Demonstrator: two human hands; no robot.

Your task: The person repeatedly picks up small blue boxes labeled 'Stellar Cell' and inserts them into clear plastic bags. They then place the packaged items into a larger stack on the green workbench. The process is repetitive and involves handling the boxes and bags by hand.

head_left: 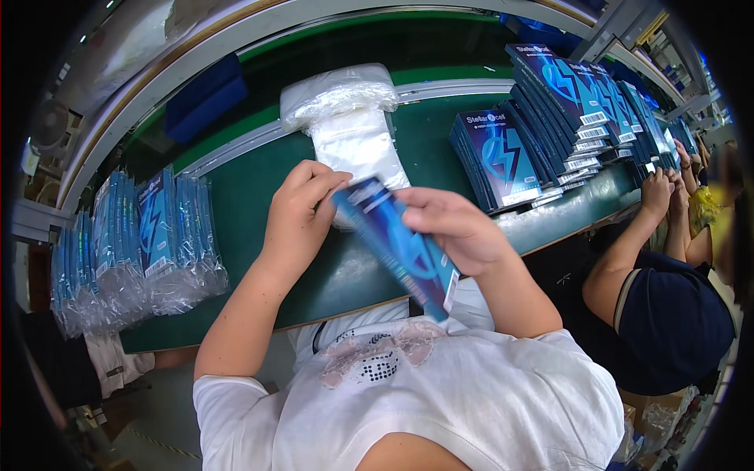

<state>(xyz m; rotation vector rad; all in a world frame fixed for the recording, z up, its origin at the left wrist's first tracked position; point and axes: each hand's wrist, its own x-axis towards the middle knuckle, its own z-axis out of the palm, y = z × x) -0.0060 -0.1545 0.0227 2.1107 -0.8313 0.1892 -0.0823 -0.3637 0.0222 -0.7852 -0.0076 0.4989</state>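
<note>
My right hand [452,228] grips a flat blue box [397,247] with a lightning-bolt design, tilted with its far end up. My left hand [298,208] pinches the box's upper end with fingertips and thumb. Just behind the hands lies a stack of clear plastic bags [349,125] on the green worktable [251,188]. I cannot tell whether a bag is around the box.
Rows of bagged blue boxes [149,243] stand at the left. Unbagged blue boxes [503,153] lean in rows at the right. A co-worker in a dark shirt [675,322] works at the right with hands [656,192] on the table. A green conveyor belt [353,55] runs behind.
</note>
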